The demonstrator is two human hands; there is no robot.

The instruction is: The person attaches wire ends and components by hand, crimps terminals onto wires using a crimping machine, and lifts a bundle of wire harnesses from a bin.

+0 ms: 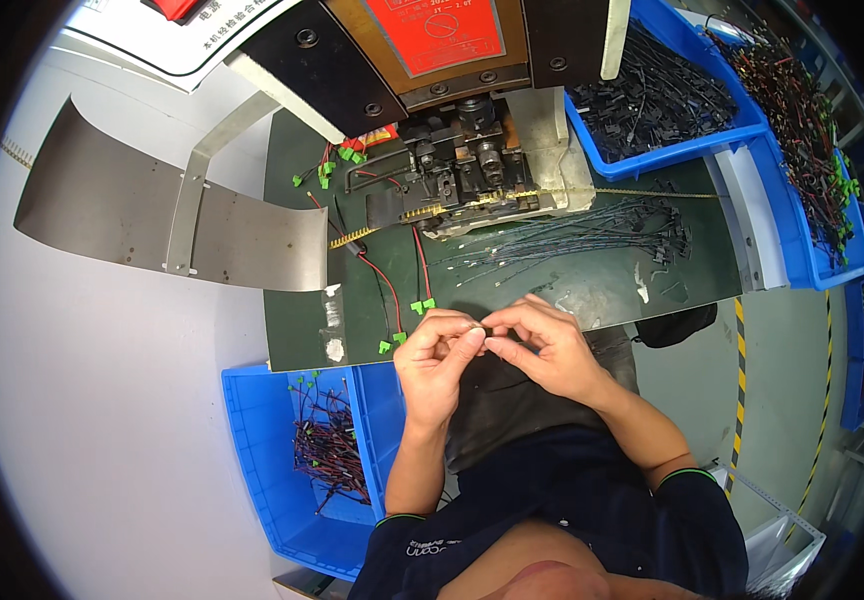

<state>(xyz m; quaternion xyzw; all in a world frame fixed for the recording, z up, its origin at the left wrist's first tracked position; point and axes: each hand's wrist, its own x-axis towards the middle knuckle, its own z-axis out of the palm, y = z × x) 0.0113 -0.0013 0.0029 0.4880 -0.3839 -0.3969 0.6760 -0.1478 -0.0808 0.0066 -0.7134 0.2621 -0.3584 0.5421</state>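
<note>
Before me, a person's left hand (439, 358) pinches a small dark piece (486, 331) between thumb and fingers at the near edge of the green bench (297, 325). The right hand (550, 350) meets it, fingers curled; whether they grip too, I cannot tell. The piece is mostly hidden, its direction unclear. Beyond, black leads (572, 241) lie lengthwise left to right, connectors rightward.

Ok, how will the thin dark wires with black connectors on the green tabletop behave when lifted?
The thin dark wires likely bend easily, being so slender. They may splay, as no tie shows. Black connectors clustered at their right ends probably make those ends droop.
</note>
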